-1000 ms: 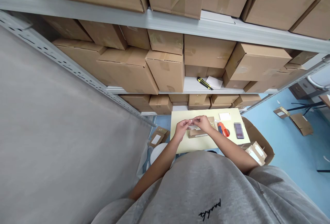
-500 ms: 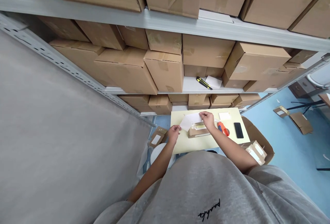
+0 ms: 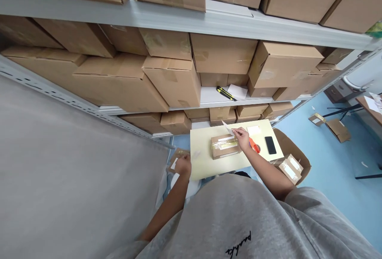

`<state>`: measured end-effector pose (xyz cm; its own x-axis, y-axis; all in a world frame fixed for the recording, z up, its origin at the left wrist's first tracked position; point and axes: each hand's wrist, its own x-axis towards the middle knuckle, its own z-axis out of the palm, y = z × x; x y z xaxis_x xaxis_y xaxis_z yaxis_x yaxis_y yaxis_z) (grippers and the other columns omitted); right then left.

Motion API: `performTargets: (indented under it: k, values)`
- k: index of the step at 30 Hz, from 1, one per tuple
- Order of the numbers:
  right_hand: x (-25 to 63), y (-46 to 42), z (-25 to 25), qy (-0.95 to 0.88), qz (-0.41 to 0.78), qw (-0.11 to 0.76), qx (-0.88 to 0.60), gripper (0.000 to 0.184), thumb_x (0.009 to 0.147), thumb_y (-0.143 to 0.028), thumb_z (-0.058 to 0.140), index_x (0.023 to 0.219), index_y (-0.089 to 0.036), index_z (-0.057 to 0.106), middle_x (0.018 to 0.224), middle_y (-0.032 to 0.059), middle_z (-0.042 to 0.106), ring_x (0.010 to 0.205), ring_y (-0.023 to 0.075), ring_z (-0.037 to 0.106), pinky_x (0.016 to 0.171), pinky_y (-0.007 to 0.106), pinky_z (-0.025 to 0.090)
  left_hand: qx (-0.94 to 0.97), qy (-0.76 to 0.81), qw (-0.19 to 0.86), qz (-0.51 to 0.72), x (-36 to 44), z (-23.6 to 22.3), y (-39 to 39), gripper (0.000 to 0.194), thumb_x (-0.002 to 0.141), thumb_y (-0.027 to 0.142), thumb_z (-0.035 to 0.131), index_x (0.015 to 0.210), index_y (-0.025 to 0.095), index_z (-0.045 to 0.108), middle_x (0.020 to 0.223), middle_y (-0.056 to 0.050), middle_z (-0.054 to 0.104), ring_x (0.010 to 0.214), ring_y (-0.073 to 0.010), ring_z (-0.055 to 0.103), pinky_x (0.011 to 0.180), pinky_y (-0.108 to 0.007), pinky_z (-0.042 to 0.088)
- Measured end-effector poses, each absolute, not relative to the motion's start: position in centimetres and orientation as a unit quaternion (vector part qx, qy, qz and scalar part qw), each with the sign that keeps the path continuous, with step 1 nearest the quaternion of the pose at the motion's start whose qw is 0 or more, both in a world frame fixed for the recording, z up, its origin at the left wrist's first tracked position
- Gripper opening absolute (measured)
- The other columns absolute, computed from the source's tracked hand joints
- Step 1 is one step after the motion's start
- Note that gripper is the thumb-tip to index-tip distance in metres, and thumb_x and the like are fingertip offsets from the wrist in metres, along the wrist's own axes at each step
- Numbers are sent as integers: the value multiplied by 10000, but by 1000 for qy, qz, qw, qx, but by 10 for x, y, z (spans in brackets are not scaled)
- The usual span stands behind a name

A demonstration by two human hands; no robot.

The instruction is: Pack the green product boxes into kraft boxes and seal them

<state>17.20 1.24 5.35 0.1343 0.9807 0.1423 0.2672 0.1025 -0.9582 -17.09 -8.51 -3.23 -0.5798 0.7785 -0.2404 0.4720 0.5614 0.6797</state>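
My right hand (image 3: 241,136) pinches a white paper label (image 3: 228,127), which is tilted up and seen nearly edge-on. Below it on the pale yellow tabletop (image 3: 205,167) lies a small cardboard box (image 3: 219,141) with shiny clear tape and white strips on it. An orange tape dispenser (image 3: 254,145) sits beside my right wrist, partly covered by it. Off the table's left edge is my left hand (image 3: 183,165), smeared by motion, so its fingers cannot be made out. A faint pale blur lies on the tabletop just right of it.
A black phone (image 3: 270,145) and a white paper stack (image 3: 253,130) lie on the table's right side. A large open carton (image 3: 300,155) holds taped parcels. Ahead, shelves (image 3: 167,16) carry many cardboard boxes and a yellow-black utility knife (image 3: 226,93). A grey wall (image 3: 74,171) stands left.
My left hand has let go of the white paper label and moved left and down past the table edge. The label stays in my right hand, now turned edge-on. The view has shifted.
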Motion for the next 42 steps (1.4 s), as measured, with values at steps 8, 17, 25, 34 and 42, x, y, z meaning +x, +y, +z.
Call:
performTargets:
  k: [8,17,25,34,42]
  values:
    - [186,6,42,-612,430,431,-505,387,978,-617,754,1026,-268,912,1023,96,762,947,247,710,837,375,599,409,735,410,352,-92,15,-17,457,978,635,593,840,238,773,991,-101,817,950,-265,743,848,-345,550]
    - [210,-5,46,-617,419,460,-482,312,1024,-540,744,1136,-295,901,1116,91,777,1066,250,729,992,406,606,299,678,632,227,-41,37,12,545,641,702,897,769,183,787,842,-112,820,794,-250,750,632,-299,442]
    - [229,-7,48,-620,409,470,-477,320,1024,-548,733,1141,-300,898,1135,85,776,1112,249,719,1020,392,602,258,663,648,273,-36,24,-1,602,532,645,990,804,167,746,735,-80,752,707,-216,716,586,-281,441]
    - [265,-18,29,-656,407,401,-493,398,1010,-352,658,1380,-302,796,1294,85,744,1159,250,725,991,390,629,402,672,467,411,-14,15,2,333,794,535,829,826,209,766,827,-58,788,815,-223,722,768,-328,591]
    - [379,-61,-22,-544,211,269,-766,598,1001,-168,503,1577,-229,654,1562,152,606,1475,323,534,1256,480,446,541,601,490,326,116,0,12,136,882,363,690,868,232,720,896,-46,775,881,-238,716,867,-352,584]
